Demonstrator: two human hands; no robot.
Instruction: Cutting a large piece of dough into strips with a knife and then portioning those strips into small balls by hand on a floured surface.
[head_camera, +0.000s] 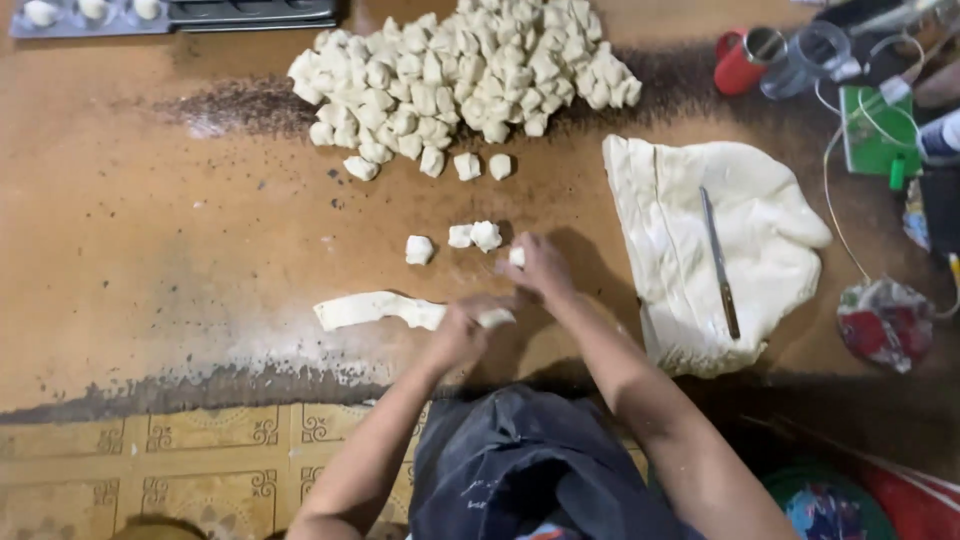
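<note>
Head view: at the centre of the frame the left hand (460, 335) grips the right end of a long strip of dough (385, 309) lying on the brown tabletop (150, 250), fingers closed around it. Just above and right, the right hand (540, 268) pinches a small dough piece (517, 257) in its fingertips. Three cut pieces (472, 236) lie just above the hands. A heap of dough pieces (460, 70) fills the upper middle. At right, a knife (720, 262) rests on a large slab of dough (715, 250).

Soft matt dough strip (375, 309), metal knife (720, 262), worn floured tbl (150, 230).
</note>
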